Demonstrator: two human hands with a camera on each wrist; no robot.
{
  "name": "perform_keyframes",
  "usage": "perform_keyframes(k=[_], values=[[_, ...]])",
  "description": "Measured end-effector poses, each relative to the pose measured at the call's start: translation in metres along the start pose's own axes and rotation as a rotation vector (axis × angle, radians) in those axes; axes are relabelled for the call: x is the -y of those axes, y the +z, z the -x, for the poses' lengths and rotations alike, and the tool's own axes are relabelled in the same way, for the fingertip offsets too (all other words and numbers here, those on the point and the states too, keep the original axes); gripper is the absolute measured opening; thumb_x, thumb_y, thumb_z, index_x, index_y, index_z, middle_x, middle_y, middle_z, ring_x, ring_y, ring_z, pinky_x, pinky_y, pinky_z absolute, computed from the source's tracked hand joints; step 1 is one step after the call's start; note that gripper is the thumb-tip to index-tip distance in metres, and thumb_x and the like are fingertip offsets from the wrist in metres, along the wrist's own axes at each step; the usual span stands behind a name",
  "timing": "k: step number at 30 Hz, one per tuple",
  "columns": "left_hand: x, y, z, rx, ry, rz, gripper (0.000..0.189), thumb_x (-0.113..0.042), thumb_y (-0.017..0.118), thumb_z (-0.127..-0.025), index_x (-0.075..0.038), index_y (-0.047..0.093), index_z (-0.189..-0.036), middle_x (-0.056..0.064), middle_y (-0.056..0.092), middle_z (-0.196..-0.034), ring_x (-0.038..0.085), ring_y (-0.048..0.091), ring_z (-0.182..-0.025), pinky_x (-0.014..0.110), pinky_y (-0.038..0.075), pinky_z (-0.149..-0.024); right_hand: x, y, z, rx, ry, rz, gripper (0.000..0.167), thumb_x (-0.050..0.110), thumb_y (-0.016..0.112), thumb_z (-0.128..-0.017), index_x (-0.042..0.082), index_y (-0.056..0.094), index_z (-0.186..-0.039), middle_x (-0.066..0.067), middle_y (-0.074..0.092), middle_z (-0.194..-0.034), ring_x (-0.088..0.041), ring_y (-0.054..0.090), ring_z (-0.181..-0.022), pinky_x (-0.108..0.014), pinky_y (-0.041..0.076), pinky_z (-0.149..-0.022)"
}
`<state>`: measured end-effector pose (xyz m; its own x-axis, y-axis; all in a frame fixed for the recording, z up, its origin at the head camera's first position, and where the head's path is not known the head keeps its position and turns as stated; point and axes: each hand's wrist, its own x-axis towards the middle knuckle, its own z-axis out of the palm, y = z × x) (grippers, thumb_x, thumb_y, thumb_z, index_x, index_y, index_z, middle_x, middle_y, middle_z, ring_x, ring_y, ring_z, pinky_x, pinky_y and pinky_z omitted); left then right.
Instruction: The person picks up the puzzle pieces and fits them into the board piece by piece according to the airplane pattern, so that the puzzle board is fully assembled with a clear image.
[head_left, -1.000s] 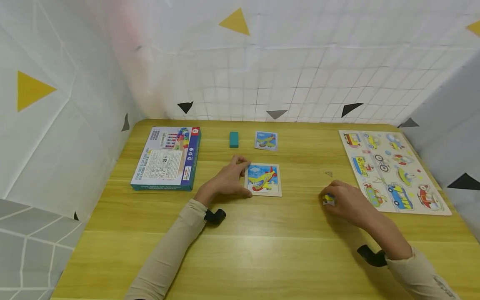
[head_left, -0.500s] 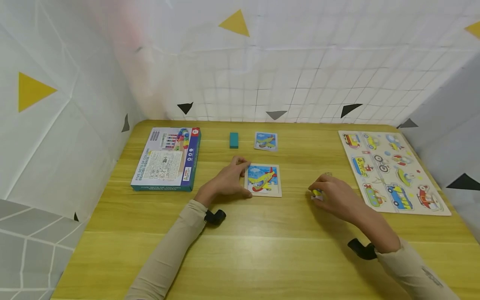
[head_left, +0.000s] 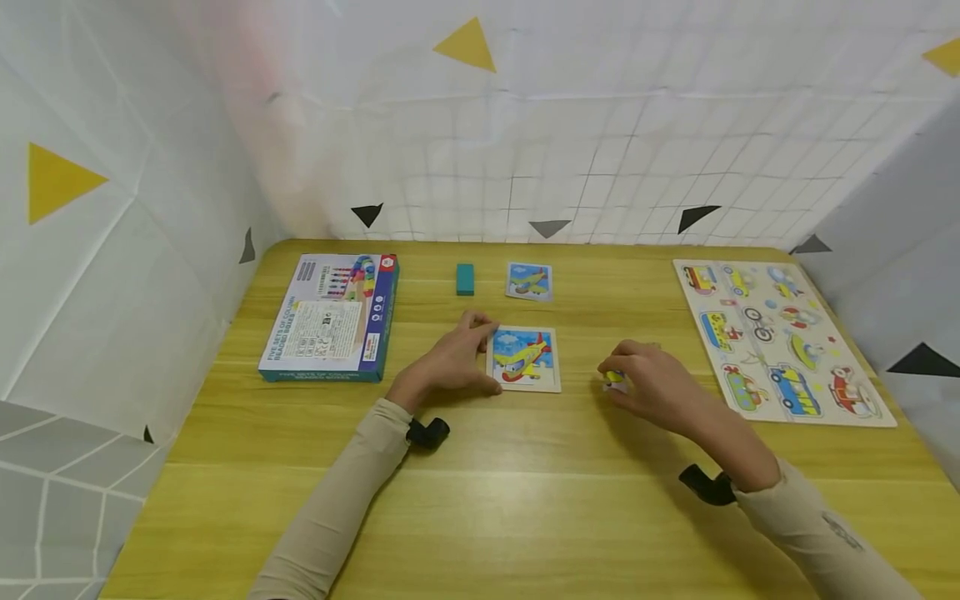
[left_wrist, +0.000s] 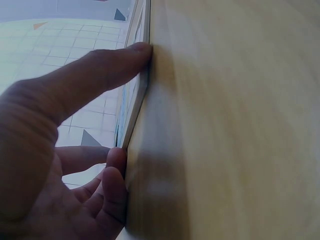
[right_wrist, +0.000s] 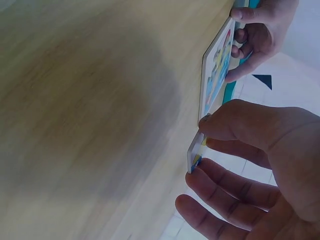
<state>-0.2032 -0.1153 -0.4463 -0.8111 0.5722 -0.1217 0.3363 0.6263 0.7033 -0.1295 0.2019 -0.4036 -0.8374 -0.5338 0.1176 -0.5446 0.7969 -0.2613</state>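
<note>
In the head view, a square airplane jigsaw puzzle [head_left: 522,360] in a pale wooden frame lies at the middle of the table. My left hand [head_left: 453,360] holds its left side, thumb at the near corner and fingers at the far corner. The left wrist view shows the thumb [left_wrist: 127,62] against the frame's edge. To the right of the puzzle, my right hand [head_left: 660,387] pinches a small yellow, blue and white puzzle piece [head_left: 615,381]. In the right wrist view the puzzle piece [right_wrist: 196,150] is tilted between thumb and fingertips, its top end overlapping the frame's near corner.
Behind the puzzle lie an airplane picture card [head_left: 529,282] and a teal block [head_left: 465,280]. A boxed bead toy [head_left: 326,321] is at the left, a vehicle peg board [head_left: 783,342] at the right. White patterned sheeting [head_left: 555,125] rises behind the table.
My right hand has moved left with the puzzle piece, closer to the framed puzzle. My left hand keeps its place at the frame's left side.
</note>
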Motion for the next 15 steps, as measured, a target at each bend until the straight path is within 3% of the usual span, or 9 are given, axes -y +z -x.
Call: perform_keyframes(k=[8, 15], values=[[0.001, 0.000, -0.001, 0.002, -0.002, -0.007, 0.106, -0.031, 0.092, -0.070, -0.006, 0.034, -0.155, 0.002, 0.027, -0.148, 0.016, 0.049, -0.106, 0.029, 0.045, -0.090, 0.006, 0.001, -0.007, -0.006, -0.015, 0.004, 0.027, 0.010, 0.085, -0.077, 0.003, 0.075, -0.101, -0.011, 0.067, -0.103, -0.028, 0.065, -0.090, -0.052, 0.051, -0.076], [0.001, 0.001, -0.001, 0.001, 0.004, -0.015, 0.105, -0.031, 0.092, -0.071, -0.005, 0.035, -0.155, 0.003, 0.028, -0.147, 0.016, 0.048, -0.106, 0.029, 0.045, -0.089, 0.012, 0.002, -0.013, -0.001, -0.016, -0.007, 0.024, 0.011, 0.085, -0.079, 0.005, 0.075, -0.100, -0.009, 0.066, -0.103, -0.026, 0.064, -0.091, -0.047, 0.053, -0.077]])
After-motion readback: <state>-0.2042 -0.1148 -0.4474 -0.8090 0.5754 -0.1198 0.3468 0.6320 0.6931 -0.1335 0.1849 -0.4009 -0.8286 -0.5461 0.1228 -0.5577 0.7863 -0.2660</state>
